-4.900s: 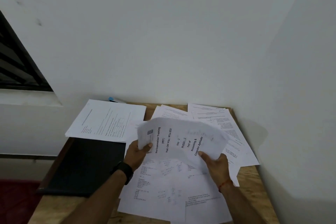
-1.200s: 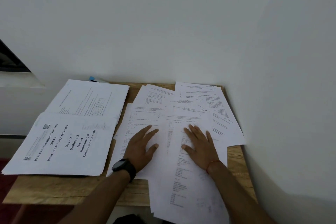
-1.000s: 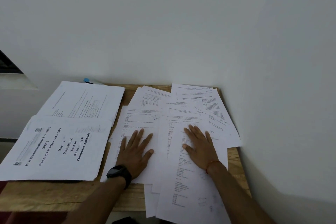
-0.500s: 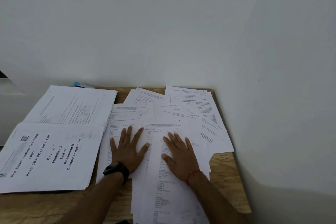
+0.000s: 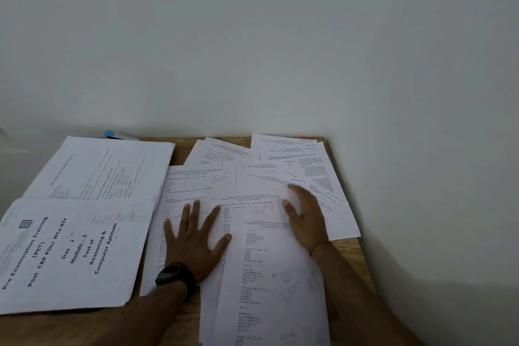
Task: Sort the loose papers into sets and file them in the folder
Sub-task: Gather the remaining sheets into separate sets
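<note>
Both hands flat on the papers, nothing gripped

The papers fan over the right half of the table, too overlapped to count, a few hanging off its near edge. Left hand and right hand lie on top, fingers straight. Two stacks cover the table's left half: title-page stack near, another stack behind it. One blue thing sits at the back edge.

Papers blanket the surface from centre to 3 o'clock, and stacks fill 9 o'clock. Walls close 12 and 3 o'clock; bare wood shows only at 4, 7 and a wedge at 12.
</note>
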